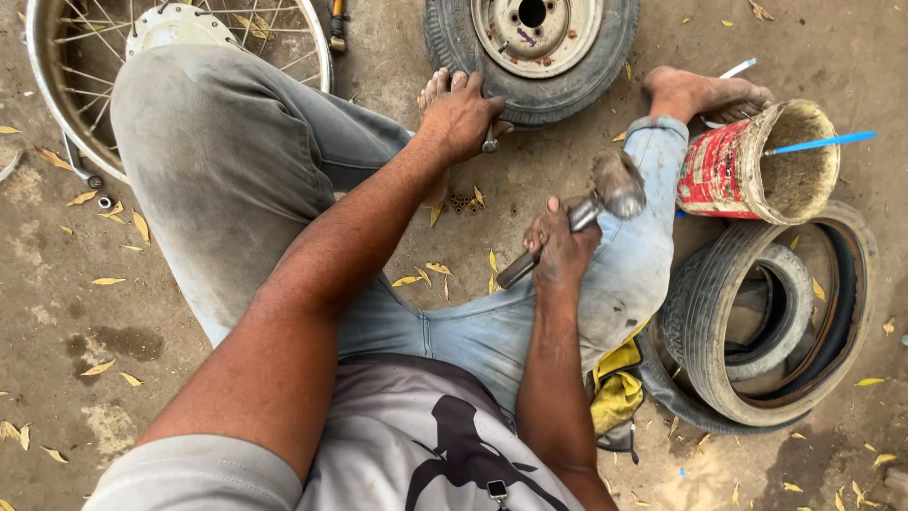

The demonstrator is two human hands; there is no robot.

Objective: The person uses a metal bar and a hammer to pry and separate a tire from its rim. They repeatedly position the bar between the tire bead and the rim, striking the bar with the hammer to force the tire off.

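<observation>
1. I am looking down from the head camera at a person seated on bare dirt ground (57, 284), knees bent, in grey-blue jeans.
2. My right hand (561, 248) is closed in a full fist around the handle of a metal hammer (591, 210). The hammer's head points up and to the right, blurred, above the right knee.
3. My left hand (461, 118) reaches forward with its fingers curled down over the tread of a small wheel (532, 47), a tyre on a pale metal rim lying flat on the ground. The hand also pinches a small metal piece (490, 142); I cannot tell what it is.
4. Both bare feet rest against that wheel's near edge, one on each side.
5. A spoked wheel rim (66, 104) lies at top left, partly behind the left knee.
6. At right, a red tin can (724, 170) lies tilted with a blue stick (818, 143) in it, touching a pile of old tyres (705, 312). A yellow cloth (617, 388) sits beside the pile.
</observation>
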